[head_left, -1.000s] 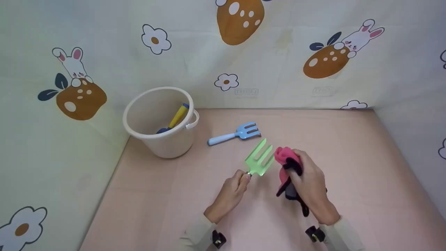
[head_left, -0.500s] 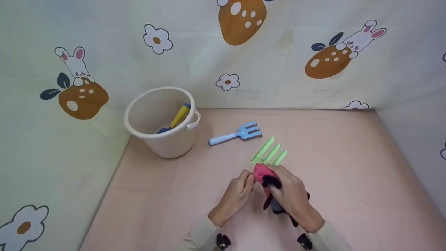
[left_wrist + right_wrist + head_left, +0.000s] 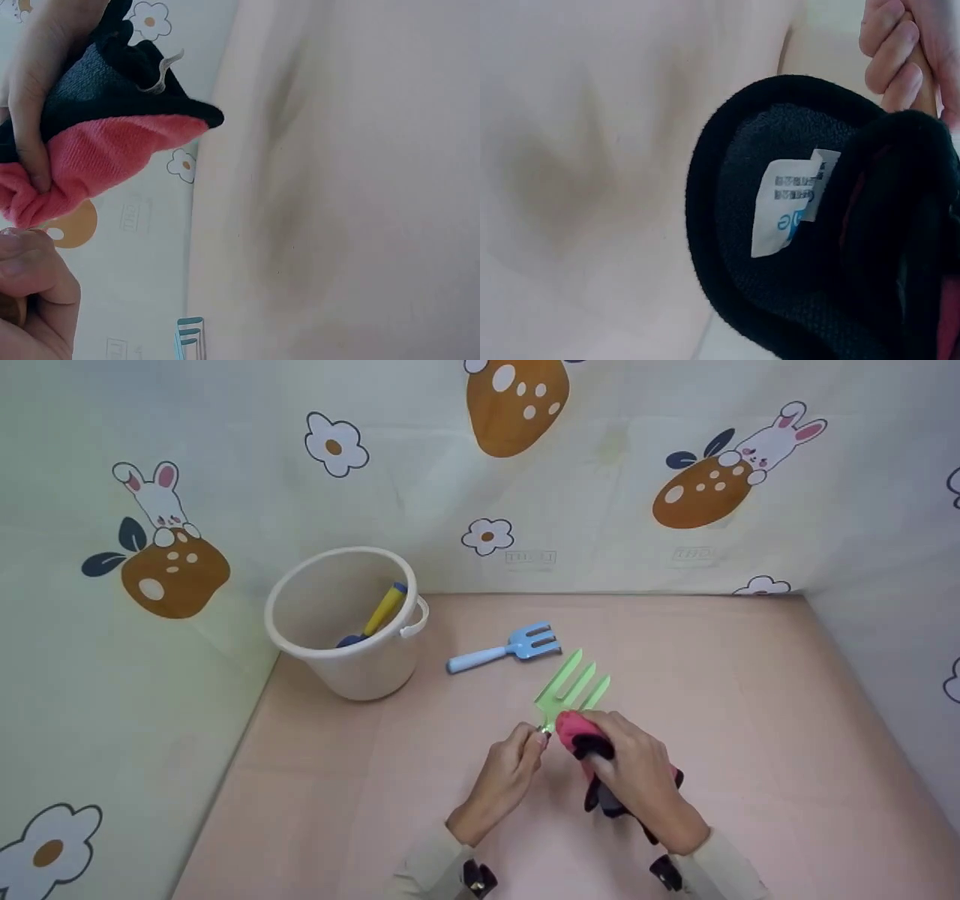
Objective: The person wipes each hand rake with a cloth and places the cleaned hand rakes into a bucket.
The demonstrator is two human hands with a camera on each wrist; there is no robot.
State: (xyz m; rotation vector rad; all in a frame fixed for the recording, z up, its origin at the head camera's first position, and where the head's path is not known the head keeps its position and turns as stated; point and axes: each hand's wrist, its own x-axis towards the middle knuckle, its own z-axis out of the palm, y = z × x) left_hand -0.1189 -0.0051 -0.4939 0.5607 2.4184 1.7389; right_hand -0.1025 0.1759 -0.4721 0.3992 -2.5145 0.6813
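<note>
A person's left hand (image 3: 504, 769) is gripping the wooden handle (image 3: 925, 79) of a green hand fork (image 3: 555, 706), fingers curled closely round it, as the right hand (image 3: 636, 765) is clasping a bunched pink-and-black cloth (image 3: 576, 726) between thumb and fingers. The fork is extending from the left hand toward the far right, its head lying just beyond both hands. The cloth's pink end is overlapping the base of the tines in the head view; whether they are touching cannot be told. Farther off, a blue fork (image 3: 519, 648) is lying on the pinkish table (image 3: 300, 780), and to its left a cream bucket (image 3: 367, 679) is holding a yellow-handled tool (image 3: 385, 609)
</note>
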